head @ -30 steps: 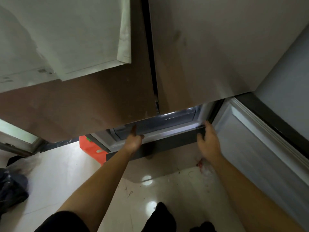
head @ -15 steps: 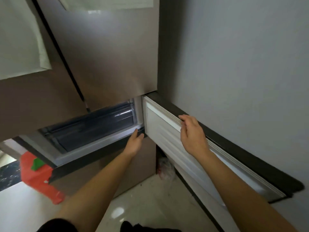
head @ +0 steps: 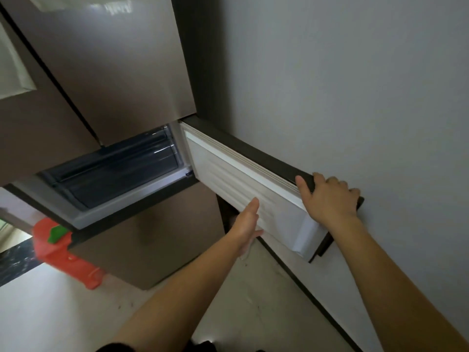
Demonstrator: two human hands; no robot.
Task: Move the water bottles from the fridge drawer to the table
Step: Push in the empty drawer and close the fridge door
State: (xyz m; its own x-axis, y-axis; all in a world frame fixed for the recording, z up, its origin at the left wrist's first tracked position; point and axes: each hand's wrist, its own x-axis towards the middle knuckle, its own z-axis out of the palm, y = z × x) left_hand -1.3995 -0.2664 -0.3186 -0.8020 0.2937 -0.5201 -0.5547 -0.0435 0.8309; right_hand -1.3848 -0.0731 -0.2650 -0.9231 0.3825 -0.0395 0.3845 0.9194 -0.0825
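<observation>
R hand (head: 330, 199) gripped fridge door (head: 228, 171) top edge; L hand (head: 247, 222) flat, empty, at its inner face. Step: getting door open. Next, prob.: pull drawer (head: 114, 168) out; 0 bottles seen.

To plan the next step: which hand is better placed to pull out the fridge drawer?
Probably the left hand: it is open, holds nothing and is nearer the drawer. The right hand grips the door edge.
</observation>
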